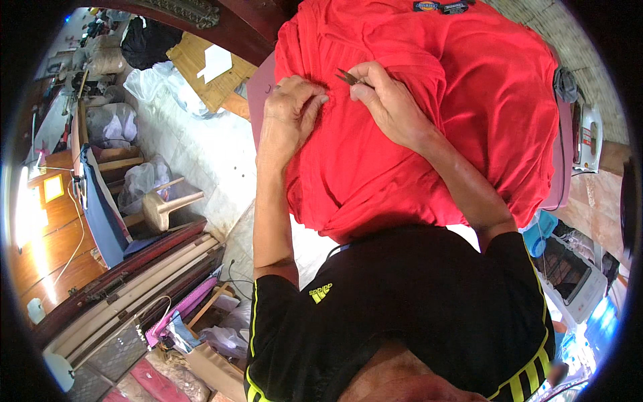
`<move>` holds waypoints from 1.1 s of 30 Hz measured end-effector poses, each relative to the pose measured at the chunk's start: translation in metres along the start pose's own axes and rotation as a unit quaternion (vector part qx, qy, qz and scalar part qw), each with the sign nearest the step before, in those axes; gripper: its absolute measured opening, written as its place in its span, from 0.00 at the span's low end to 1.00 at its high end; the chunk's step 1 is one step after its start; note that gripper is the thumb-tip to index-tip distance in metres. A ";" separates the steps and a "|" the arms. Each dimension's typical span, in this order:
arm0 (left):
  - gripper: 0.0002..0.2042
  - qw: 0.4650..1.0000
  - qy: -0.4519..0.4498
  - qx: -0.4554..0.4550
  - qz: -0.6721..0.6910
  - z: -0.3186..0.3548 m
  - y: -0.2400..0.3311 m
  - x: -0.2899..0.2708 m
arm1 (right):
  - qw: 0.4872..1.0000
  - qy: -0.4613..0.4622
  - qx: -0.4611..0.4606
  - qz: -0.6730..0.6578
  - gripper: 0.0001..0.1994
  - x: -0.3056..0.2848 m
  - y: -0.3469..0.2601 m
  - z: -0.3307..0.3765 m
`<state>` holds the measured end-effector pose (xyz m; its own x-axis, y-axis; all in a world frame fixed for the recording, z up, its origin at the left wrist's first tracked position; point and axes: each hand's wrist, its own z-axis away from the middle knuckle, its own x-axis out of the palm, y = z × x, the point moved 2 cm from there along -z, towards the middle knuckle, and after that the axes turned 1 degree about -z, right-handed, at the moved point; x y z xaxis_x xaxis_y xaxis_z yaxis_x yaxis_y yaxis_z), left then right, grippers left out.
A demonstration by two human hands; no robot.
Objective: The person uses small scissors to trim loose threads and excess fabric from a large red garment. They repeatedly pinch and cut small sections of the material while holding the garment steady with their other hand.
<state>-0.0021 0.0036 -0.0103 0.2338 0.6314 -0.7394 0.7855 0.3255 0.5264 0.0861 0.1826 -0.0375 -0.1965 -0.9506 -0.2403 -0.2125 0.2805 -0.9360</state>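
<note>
Plainly, the right hand (394, 104) holds snips (346, 76) over red fabric (375, 181)

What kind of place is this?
Probably a cluttered home workspace, though I can't be sure: a red garment lies spread over a mauve work surface, a small metal tool sits in the right hand, and long planks lie nearby.

Left hand (288, 106) and right hand (388, 100) reach forward — fingers (375, 72) curled.
</note>
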 end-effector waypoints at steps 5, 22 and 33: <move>0.04 0.998 0.045 -0.021 0.040 0.002 0.002 -0.003 | 0.983 -0.022 -0.077 0.165 0.12 0.004 -0.007 0.005; 0.08 0.976 0.159 -0.136 0.067 0.018 0.000 0.006 | 0.979 -0.017 -0.032 0.199 0.07 0.006 -0.015 -0.004; 0.04 0.977 0.148 -0.124 0.090 0.021 -0.010 0.007 | 0.994 -0.027 -0.009 0.104 0.10 0.002 -0.010 -0.002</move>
<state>0.0039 -0.0100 -0.0298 0.1505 0.8576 -0.4918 0.5754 0.3285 0.7490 0.0854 0.1779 -0.0284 -0.1872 -0.8772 -0.4422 -0.1897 0.4740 -0.8599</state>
